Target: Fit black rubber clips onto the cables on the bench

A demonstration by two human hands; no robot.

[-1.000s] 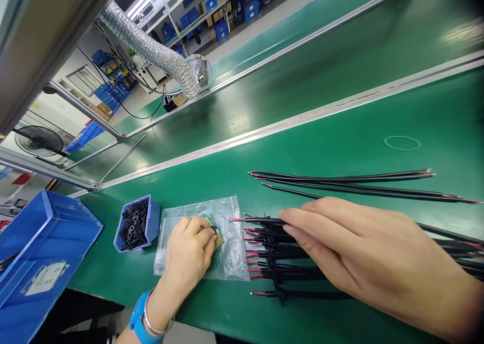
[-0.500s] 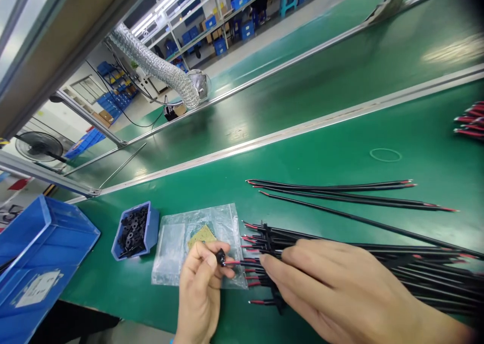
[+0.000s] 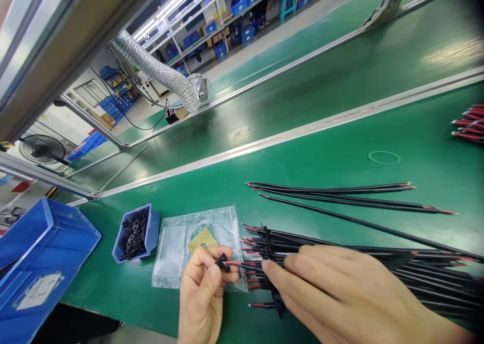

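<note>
My left hand pinches a small black plastic part between thumb and fingers. A thin red wire end reaches from the right and meets this part; how far it goes in cannot be seen. My right hand lies across a row of black cables, its fingers pressed together on the cable with that wire end. The fingertips and the grip itself are partly hidden. Black plastic pieces sit across several cables near their stripped red ends.
A clear plastic bag with a yellowish piece lies behind my left hand. Further left stand a small blue bin of black parts and a larger blue crate. Loose cables and a green rubber band lie beyond my right hand.
My left hand and the black part have shifted slightly right and down. My right hand stays almost where it was, on the cables.
</note>
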